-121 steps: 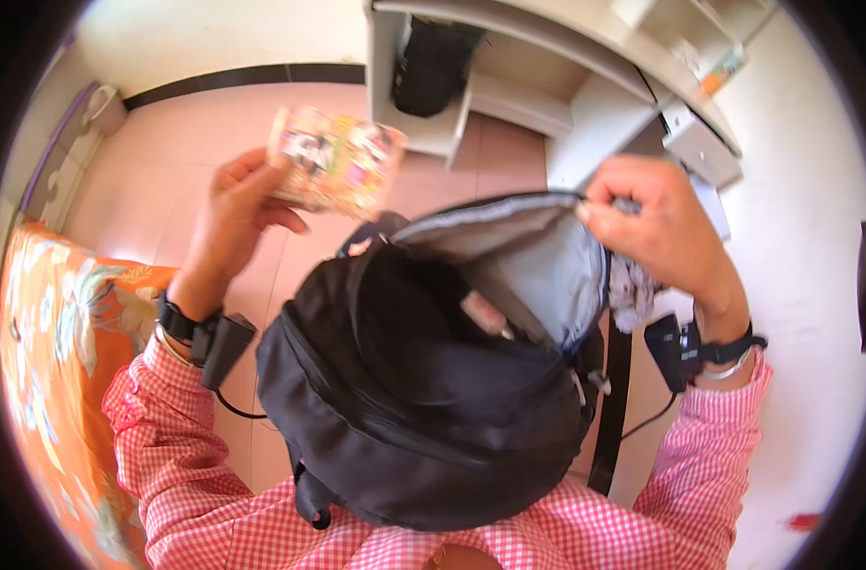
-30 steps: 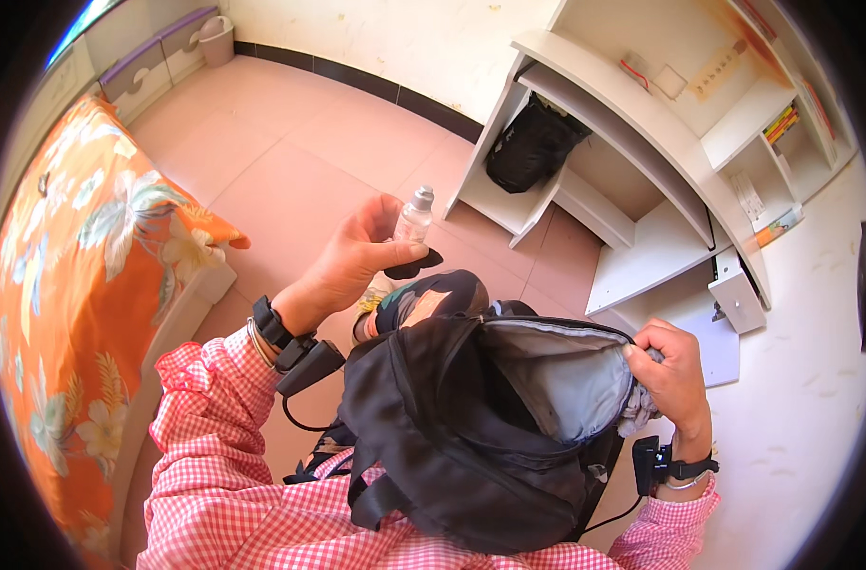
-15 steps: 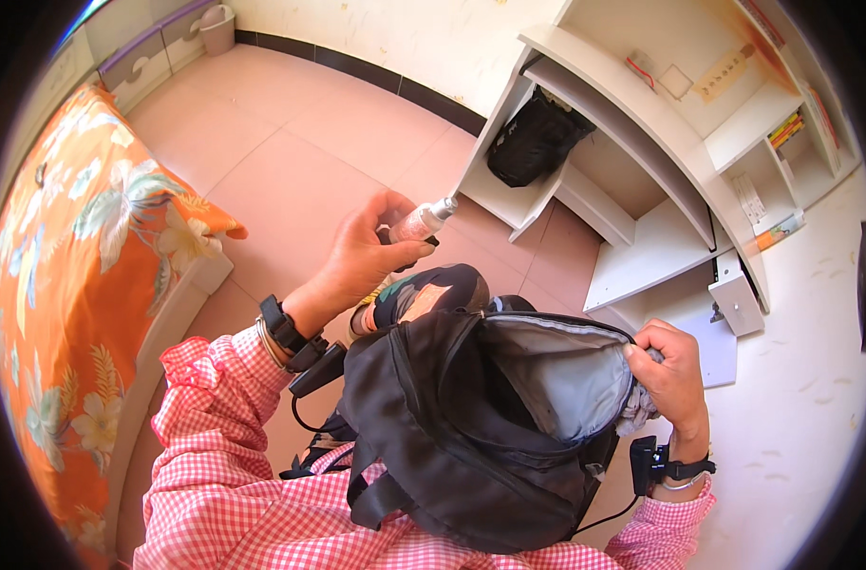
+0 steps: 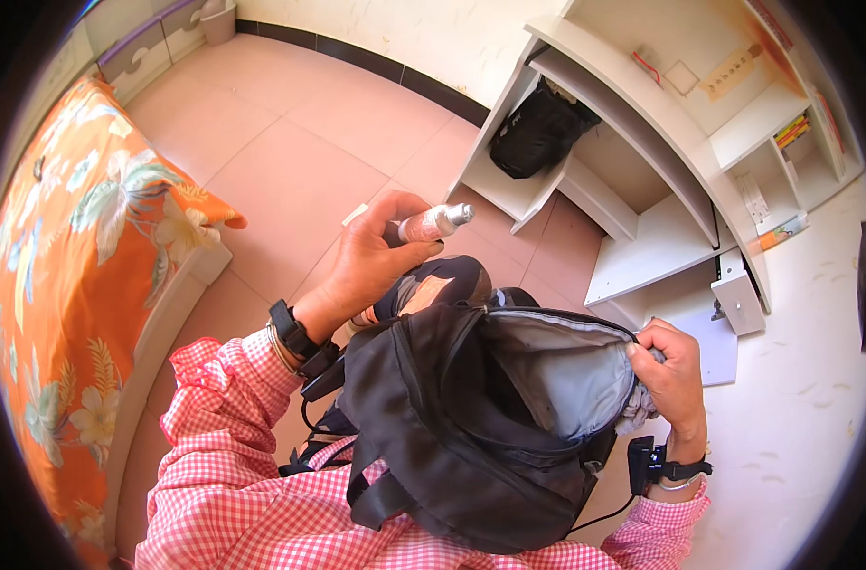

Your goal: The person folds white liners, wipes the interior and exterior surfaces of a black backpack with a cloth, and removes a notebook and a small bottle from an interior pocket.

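A black backpack (image 4: pixel 423 418) rests on my lap with its main pocket unzipped, showing a pale grey lining (image 4: pixel 575 380). My right hand (image 4: pixel 668 370) is closed on the pocket's right edge and pulls it wide. Some crumpled grey fabric (image 4: pixel 639 408) bunches just below those fingers. Beyond the bag's far left side, my left hand (image 4: pixel 371 256) holds a small pinkish bottle (image 4: pixel 422 226) with a silver top between thumb and fingers. The bottle lies tilted, its top pointing right. The deeper inside of the bag is in shadow.
On the left is a bed with an orange floral cover (image 4: pixel 82 247). A white desk with shelves (image 4: pixel 642 228) stands at the far right, a black bag (image 4: pixel 537 131) in one compartment. A small bin (image 4: pixel 218 24) is at the far wall, on pink floor tiles (image 4: pixel 300 161).
My left hand has moved slightly right with the bottle, which has turned a little. My right hand keeps its grip on the backpack's edge.
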Available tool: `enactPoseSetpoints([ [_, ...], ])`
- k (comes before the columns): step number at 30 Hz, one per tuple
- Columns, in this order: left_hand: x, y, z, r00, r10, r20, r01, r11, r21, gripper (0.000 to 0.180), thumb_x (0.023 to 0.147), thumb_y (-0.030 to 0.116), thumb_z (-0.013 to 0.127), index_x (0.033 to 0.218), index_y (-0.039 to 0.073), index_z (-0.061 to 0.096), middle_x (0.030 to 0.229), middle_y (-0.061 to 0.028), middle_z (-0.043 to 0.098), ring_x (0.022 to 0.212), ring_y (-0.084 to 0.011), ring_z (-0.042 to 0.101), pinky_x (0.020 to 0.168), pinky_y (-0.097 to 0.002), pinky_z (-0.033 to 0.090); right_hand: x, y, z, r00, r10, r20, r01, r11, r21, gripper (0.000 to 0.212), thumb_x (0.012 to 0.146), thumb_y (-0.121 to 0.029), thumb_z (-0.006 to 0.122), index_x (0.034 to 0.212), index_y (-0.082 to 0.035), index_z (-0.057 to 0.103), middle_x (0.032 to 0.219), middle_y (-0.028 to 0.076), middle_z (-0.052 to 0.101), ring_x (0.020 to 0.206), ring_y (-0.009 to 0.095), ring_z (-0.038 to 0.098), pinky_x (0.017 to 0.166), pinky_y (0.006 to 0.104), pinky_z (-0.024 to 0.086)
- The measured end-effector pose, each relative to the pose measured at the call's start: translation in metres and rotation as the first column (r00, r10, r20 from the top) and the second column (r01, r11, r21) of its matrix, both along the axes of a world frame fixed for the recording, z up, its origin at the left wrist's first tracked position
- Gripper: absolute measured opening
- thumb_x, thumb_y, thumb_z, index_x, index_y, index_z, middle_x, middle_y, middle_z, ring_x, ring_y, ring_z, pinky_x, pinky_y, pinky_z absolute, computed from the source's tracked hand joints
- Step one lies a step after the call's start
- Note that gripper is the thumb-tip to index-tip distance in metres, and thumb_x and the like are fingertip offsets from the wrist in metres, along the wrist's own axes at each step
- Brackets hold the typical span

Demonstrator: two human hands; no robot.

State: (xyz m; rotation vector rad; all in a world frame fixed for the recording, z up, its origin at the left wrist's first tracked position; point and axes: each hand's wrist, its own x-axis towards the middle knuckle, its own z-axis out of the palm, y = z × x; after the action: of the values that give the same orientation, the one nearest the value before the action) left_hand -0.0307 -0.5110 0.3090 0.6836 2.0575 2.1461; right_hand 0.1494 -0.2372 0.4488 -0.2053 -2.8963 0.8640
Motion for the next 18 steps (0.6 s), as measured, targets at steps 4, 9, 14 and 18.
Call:
enactPoseSetpoints([
  [4,0.0031,0.0035,0.0017,1.0,0.012,-0.008,-0.011,0.997,0.078,0.032,0.074,0.001,0.071,0.101,0.006,0.054,0.089,-0.0005,0.054,0.078,-0.0067,0.052,0.067,-0.0213,0.046,0.0007,0.0004,0.0006,1.0,0.002,0.003,-0.002,1.0,-0.008,0.013,0.072,-0.005,0.063,0.067,0.005,0.055,0.063,0.007,0.052,0.055,0.014,0.045,0.053,0.0269,0.037],
  [9,0.0044,0.0046,0.0028,0.998,0.034,-0.043,-0.033,0.999,0.032,0.033,0.074,0.001,0.071,0.102,0.006,0.054,0.089,-0.0011,0.054,0.078,-0.0067,0.053,0.066,-0.0213,0.047,0.0006,0.0018,-0.0011,1.0,0.01,-0.008,-0.01,1.0,-0.022,0.013,0.072,-0.004,0.063,0.067,0.004,0.055,0.062,0.007,0.051,0.056,0.015,0.045,0.054,0.0271,0.037],
  [14,0.0053,0.005,-0.0012,0.999,0.031,-0.007,-0.03,0.993,0.11,0.033,0.075,0.0,0.07,0.103,0.006,0.054,0.09,-0.0018,0.055,0.079,-0.0073,0.055,0.066,-0.0207,0.048,0.0003,0.0007,-0.0024,1.0,0.001,-0.008,-0.002,1.0,-0.027,0.013,0.072,-0.004,0.062,0.067,0.004,0.054,0.061,0.008,0.05,0.056,0.015,0.044,0.053,0.0274,0.036],
  [18,0.0082,0.0092,0.0025,0.999,0.011,0.051,-0.018,0.99,0.14,0.034,0.075,-0.001,0.069,0.105,0.005,0.053,0.092,-0.0027,0.056,0.082,-0.0086,0.056,0.07,-0.0216,0.049,0.0029,0.0046,-0.0046,1.0,-0.012,-0.022,0.011,0.999,-0.05,0.013,0.072,-0.004,0.062,0.067,0.005,0.053,0.061,0.008,0.05,0.055,0.015,0.044,0.053,0.0275,0.036],
])
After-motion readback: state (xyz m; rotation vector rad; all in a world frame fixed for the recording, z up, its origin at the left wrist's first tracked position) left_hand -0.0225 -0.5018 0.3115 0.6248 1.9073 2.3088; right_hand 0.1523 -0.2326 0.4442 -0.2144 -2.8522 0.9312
